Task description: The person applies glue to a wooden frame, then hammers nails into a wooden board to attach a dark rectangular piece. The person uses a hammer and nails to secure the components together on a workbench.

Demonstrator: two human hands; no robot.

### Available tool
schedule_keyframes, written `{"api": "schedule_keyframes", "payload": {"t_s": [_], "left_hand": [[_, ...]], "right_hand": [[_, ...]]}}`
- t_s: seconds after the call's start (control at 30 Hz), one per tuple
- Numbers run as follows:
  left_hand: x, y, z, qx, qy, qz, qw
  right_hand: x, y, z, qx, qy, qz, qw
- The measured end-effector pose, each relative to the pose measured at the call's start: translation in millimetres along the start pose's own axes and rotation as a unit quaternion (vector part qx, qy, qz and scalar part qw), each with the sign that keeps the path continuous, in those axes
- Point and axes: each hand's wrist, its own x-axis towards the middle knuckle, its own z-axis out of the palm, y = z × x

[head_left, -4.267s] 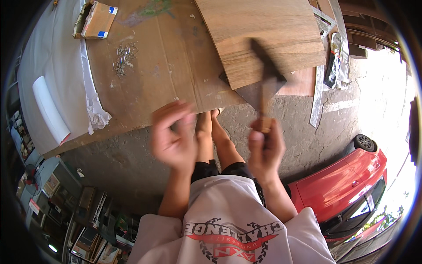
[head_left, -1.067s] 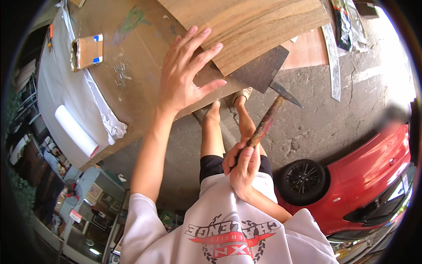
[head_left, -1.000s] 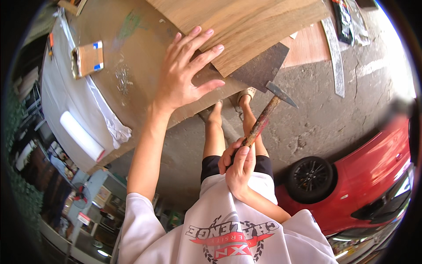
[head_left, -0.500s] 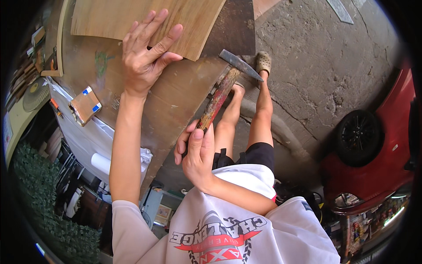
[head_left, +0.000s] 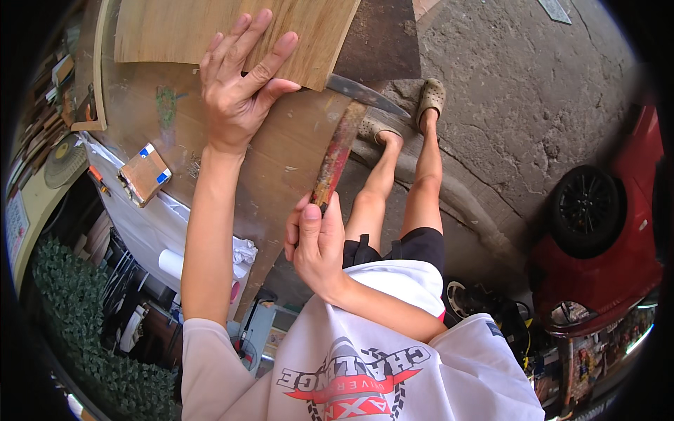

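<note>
My right hand (head_left: 316,242) is wrapped round the lower end of a hammer's worn wooden handle, which has red paint on it. The dark metal head of the hammer (head_left: 337,154) is up by the near corner of a light wooden board (head_left: 302,35). It overlaps that corner in the picture; whether they touch I cannot tell. My left hand (head_left: 239,84) lies with spread fingers over the board's near edge, holding nothing. Beneath the board is a brown, stained work table (head_left: 281,154), with a darker sheet (head_left: 382,42) sticking out at the right.
On white sheeting at the left lies a small cardboard box (head_left: 145,175), with a white paper roll (head_left: 170,263) nearer me. A wooden frame (head_left: 98,70) stands at the far left. My legs are right of the table, on cracked concrete (head_left: 505,91). A red car (head_left: 625,231) is parked at the right.
The hammer's head has swung left, toward the board's corner, and its handle is now more upright in the picture. My left hand stays at the board's edge. The view has shifted slightly.
</note>
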Motion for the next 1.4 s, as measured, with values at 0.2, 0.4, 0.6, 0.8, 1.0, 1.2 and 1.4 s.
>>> {"api": "schedule_keyframes", "payload": {"t_s": [0.2, 0.4, 0.6, 0.8, 1.0, 1.2, 1.4], "left_hand": [[-1, 1, 0, 0.011, -0.007, -0.009, 1.0], [0, 7, -6, -0.008, -0.021, -0.052, 0.998], [-2, 17, -2, -0.008, 0.006, -0.102, 0.995], [-4, 18, -3, -0.027, 0.025, -0.105, 0.994], [-8, 17, -2, -0.037, 0.034, -0.109, 0.993], [-11, 15, 0, -0.019, 0.024, -0.096, 0.995], [-11, 15, 2, -0.022, 0.024, -0.098, 0.995]], "right_hand": [[-4, 3, 0, -0.013, -0.019, -0.009, 1.0], [7, -23, -40, -0.18, 0.056, -0.111, 0.976], [22, -119, -100, -0.593, 0.042, -0.24, 0.767], [23, -184, -76, -0.712, -0.049, -0.326, 0.62], [29, -188, -74, -0.754, -0.073, -0.304, 0.577], [20, -194, -63, -0.67, -0.043, -0.395, 0.627], [30, -181, -68, -0.778, -0.093, -0.337, 0.522]]}}
